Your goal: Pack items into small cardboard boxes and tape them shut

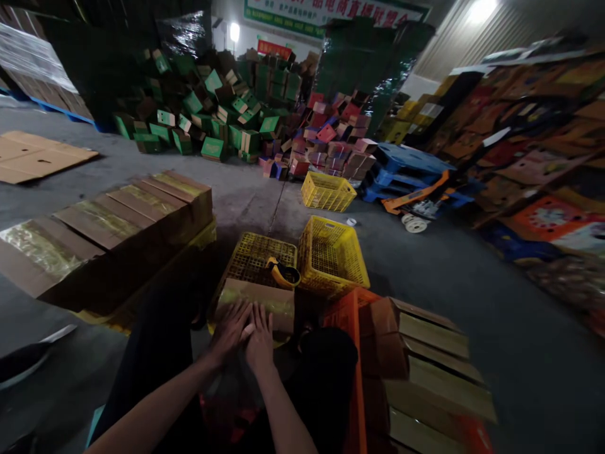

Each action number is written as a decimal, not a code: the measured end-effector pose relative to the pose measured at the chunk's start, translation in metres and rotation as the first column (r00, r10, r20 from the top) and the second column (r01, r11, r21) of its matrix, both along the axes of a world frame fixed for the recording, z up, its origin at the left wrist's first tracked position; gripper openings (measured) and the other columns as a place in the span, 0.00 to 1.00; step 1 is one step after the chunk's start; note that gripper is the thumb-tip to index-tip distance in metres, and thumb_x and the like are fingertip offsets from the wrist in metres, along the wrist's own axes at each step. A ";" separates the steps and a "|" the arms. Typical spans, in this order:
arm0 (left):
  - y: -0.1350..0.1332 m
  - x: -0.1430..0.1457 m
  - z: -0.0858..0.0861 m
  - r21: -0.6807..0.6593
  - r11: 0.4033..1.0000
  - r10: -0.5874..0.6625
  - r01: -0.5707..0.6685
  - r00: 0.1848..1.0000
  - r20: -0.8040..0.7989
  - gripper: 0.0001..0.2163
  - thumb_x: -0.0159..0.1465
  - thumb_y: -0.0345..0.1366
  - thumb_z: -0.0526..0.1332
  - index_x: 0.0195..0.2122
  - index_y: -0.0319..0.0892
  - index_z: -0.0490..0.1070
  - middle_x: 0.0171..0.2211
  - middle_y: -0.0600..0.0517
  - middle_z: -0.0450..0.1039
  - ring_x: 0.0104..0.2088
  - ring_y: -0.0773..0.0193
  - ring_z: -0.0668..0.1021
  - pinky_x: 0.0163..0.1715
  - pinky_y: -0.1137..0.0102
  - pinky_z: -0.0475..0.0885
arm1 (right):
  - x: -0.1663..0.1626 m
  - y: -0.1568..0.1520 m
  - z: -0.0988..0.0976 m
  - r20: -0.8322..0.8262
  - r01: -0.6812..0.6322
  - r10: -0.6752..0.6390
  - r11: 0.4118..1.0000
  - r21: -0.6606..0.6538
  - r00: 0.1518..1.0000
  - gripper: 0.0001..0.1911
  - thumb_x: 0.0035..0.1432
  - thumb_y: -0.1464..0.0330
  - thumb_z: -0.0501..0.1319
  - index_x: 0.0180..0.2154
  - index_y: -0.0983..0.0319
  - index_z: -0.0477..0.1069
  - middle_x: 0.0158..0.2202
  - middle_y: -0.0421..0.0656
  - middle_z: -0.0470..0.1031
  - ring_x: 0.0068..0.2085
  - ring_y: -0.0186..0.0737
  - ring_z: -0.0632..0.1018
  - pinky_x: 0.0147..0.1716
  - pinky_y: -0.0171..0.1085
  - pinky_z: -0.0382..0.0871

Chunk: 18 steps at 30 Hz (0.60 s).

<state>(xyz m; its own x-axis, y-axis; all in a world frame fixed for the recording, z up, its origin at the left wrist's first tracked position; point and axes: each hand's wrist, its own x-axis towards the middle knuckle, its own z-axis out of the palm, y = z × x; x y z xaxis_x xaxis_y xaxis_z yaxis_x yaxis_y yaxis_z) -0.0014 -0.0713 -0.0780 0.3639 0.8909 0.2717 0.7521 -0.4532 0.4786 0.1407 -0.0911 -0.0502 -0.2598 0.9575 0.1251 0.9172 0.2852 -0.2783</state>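
Observation:
My left hand [230, 329] and my right hand [259, 337] lie side by side, fingers stretched out flat, on the near edge of a small taped cardboard box [265, 301]. The box rests on an upturned yellow plastic crate [253, 255]. A yellow tape dispenser [283, 273] sits on that crate just beyond the box. Both hands press on the box top; neither grips anything.
A second yellow crate [333, 255] stands to the right, an orange crate [352, 353] nearer. Taped cardboard boxes are stacked at the left [108, 233] and right [435, 372]. Piles of green [208, 113] and pink cartons [331, 139] lie beyond, with blue pallets [406, 167].

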 end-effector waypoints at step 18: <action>0.027 -0.085 0.108 0.060 0.933 0.336 -0.355 0.919 0.206 0.25 0.74 0.42 0.49 0.71 0.43 0.53 0.70 0.42 0.57 0.70 0.50 0.59 0.68 0.45 0.51 | 0.032 -0.004 -0.003 0.065 0.173 -0.173 0.985 0.012 0.983 0.27 0.74 0.60 0.46 0.71 0.53 0.53 0.71 0.46 0.58 0.71 0.46 0.58 0.68 0.60 0.44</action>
<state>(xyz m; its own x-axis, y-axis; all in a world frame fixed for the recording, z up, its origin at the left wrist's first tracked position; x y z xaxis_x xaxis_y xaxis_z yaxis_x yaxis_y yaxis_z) -0.0859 -0.0443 0.0298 -0.0284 0.9190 0.3933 0.7697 -0.2310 0.5952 0.1727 -0.0951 -0.0534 -0.0983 0.9880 0.1194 0.9690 0.1223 -0.2146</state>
